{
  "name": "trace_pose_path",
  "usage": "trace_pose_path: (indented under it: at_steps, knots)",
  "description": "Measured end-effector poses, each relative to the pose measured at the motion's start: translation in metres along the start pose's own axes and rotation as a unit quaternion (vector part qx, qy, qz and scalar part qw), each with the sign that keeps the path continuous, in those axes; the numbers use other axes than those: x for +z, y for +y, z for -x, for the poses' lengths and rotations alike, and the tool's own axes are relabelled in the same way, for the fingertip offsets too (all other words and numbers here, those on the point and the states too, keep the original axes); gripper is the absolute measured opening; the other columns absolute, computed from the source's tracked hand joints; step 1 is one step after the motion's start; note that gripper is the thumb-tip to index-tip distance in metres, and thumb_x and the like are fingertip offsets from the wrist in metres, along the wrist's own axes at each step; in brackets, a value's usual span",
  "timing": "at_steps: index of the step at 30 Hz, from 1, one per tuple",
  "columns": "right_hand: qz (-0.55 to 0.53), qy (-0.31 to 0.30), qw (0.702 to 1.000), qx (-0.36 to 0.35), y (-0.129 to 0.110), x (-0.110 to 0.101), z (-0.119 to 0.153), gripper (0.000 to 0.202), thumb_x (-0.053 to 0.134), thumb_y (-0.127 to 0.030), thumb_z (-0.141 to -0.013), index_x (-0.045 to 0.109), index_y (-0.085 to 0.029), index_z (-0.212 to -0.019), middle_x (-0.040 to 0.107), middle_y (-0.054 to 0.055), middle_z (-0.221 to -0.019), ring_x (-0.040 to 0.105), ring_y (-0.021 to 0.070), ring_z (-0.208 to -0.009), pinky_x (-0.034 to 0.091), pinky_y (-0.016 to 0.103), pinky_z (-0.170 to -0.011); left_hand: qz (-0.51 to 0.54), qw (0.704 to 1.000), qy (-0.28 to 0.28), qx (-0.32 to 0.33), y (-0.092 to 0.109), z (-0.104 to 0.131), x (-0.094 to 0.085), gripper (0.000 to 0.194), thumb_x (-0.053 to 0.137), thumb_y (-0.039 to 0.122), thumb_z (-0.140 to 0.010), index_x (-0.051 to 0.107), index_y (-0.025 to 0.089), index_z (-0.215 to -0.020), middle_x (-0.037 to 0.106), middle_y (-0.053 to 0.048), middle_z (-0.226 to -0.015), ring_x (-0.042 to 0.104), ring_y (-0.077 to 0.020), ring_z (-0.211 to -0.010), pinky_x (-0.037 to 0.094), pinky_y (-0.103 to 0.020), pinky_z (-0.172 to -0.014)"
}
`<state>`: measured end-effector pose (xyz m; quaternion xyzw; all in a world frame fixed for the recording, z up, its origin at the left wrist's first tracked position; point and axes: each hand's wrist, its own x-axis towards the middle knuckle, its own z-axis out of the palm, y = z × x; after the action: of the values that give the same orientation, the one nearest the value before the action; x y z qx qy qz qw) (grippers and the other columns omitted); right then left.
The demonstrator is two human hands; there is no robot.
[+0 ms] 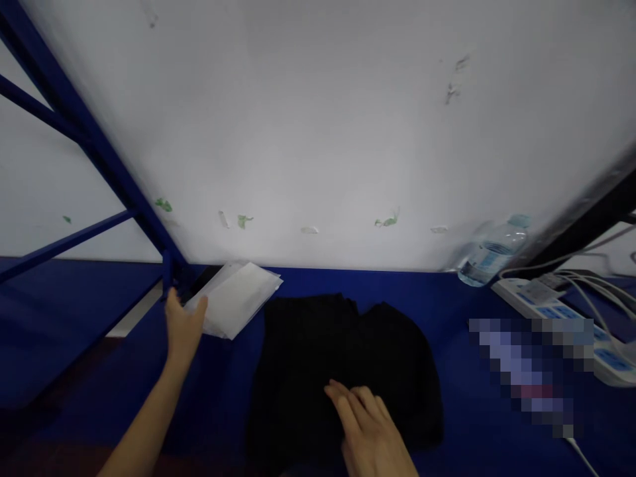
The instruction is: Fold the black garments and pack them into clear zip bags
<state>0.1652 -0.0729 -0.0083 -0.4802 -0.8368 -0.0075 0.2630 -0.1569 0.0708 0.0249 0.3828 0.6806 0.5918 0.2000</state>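
A black folded cloth (342,371) lies on the blue surface in the middle of the view. My right hand (370,427) rests over its lower part, fingers stretched out and holding nothing. At the left, my left hand (185,324) is beside a stack of white sheets or clear plastic bags (238,298), its thumb and fingers spread apart. The fingertips are close to the stack's left edge; whether they touch it I cannot tell.
A blue metal frame (114,159) slants along the left. On the right stand a tilted clear bottle (491,255), a white power strip (527,298) with cables, and a pixelated item (527,374). A white wall (318,132) rises behind.
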Motion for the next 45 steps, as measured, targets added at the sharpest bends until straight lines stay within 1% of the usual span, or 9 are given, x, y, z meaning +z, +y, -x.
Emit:
trace_pose_path:
  at_steps: [2,5,9,15,20,28,32,37,45]
  knots:
    - [-0.017,-0.01,1.0,-0.008,-0.001,-0.008,-0.003,0.047,0.049,-0.013,-0.083,0.053,-0.021,-0.129,0.063,0.006,-0.127,0.063,0.0257,-0.106,0.057,0.038,-0.083,-0.043,0.997,-0.007,0.063,-0.003,0.034,-0.006,0.046,0.063,0.018,-0.079,0.052,0.019,-0.124,0.048,-0.008,-0.137,0.028,-0.027,-0.136,0.017,-0.043,-0.114]
    - [-0.045,-0.023,0.998,-0.044,-0.006,-0.01,-0.009,0.055,0.062,-0.037,-0.081,0.052,-0.017,-0.131,0.061,0.01,-0.13,0.057,0.0326,-0.115,0.055,0.044,-0.087,-0.225,0.904,-0.298,0.211,0.0,0.096,-0.006,0.011,0.057,0.025,-0.082,0.066,0.022,-0.088,0.066,-0.004,-0.092,0.056,-0.0268,-0.098,0.039,-0.045,-0.095]
    - [-0.121,-0.054,0.991,0.032,-0.011,-0.009,-0.021,0.03,0.055,-0.021,-0.087,0.061,-0.021,-0.117,0.071,0.007,-0.107,0.066,0.0256,-0.098,0.055,0.038,-0.081,-0.303,0.822,-0.445,0.185,0.012,0.147,0.001,0.026,0.043,0.033,-0.093,0.063,0.022,-0.082,0.063,-0.003,-0.084,0.056,-0.0231,-0.085,0.044,-0.039,-0.079]
    - [-0.3,0.031,0.928,0.218,0.024,-0.027,-0.054,0.025,0.047,-0.034,-0.093,0.063,-0.021,-0.107,0.072,0.005,-0.097,0.07,0.0204,-0.087,0.054,0.029,-0.076,-0.341,0.808,-0.443,0.187,0.018,0.151,0.009,0.036,0.046,0.049,-0.091,0.063,0.019,-0.081,0.062,-0.006,-0.088,0.055,-0.0278,-0.091,0.039,-0.05,-0.09]
    - [-0.282,0.072,0.905,0.309,0.077,-0.018,-0.066,0.033,0.05,-0.044,-0.089,0.061,-0.023,-0.112,0.071,0.007,-0.099,0.067,0.0254,-0.099,0.054,0.035,-0.078,-0.329,0.803,-0.473,0.154,0.016,0.154,0.014,0.017,0.056,0.035,-0.083,0.058,0.019,-0.079,0.061,-0.007,-0.091,0.057,-0.0276,-0.092,0.043,-0.043,-0.084]
    - [-0.166,-0.018,0.978,0.124,0.08,-0.004,-0.06,0.061,0.069,-0.047,-0.076,0.051,-0.029,-0.131,0.052,0.008,-0.137,0.045,0.0304,-0.129,0.038,0.051,-0.104,-0.177,0.829,-0.53,0.03,0.026,0.133,0.013,0.014,0.049,0.037,-0.089,0.054,0.025,-0.094,0.067,-0.001,-0.092,0.064,-0.0232,-0.097,0.047,-0.031,-0.083]
    - [-0.187,0.018,0.963,0.191,0.088,-0.008,-0.063,0.024,0.053,-0.037,-0.088,0.066,-0.023,-0.103,0.07,0.006,-0.102,0.065,0.0236,-0.096,0.05,0.038,-0.086,-0.155,0.865,-0.476,0.024,0.028,0.104,0.018,0.023,0.056,0.039,-0.084,0.058,0.026,-0.103,0.066,-0.002,-0.111,0.057,-0.0261,-0.115,0.044,-0.034,-0.095]
    - [-0.218,0.112,0.916,0.318,0.126,-0.02,-0.053,0.033,0.049,-0.051,-0.087,0.064,-0.021,-0.087,0.07,0.003,-0.077,0.066,0.0213,-0.071,0.049,0.029,-0.064,-0.166,0.882,-0.435,0.071,0.025,0.054,0.028,0.031,0.057,0.044,-0.082,0.063,0.027,-0.108,0.067,-0.002,-0.114,0.058,-0.0282,-0.113,0.046,-0.038,-0.094]
    - [0.008,0.165,0.926,0.34,0.159,-0.015,-0.025,0.044,0.043,-0.051,-0.087,0.063,-0.015,-0.104,0.07,0.013,-0.09,0.062,0.0291,-0.085,0.048,0.042,-0.076,-0.213,0.875,-0.411,0.142,-0.01,0.036,0.045,0.03,0.059,0.044,-0.081,0.07,0.025,-0.102,0.07,-0.003,-0.11,0.062,-0.0282,-0.107,0.045,-0.042,-0.097]
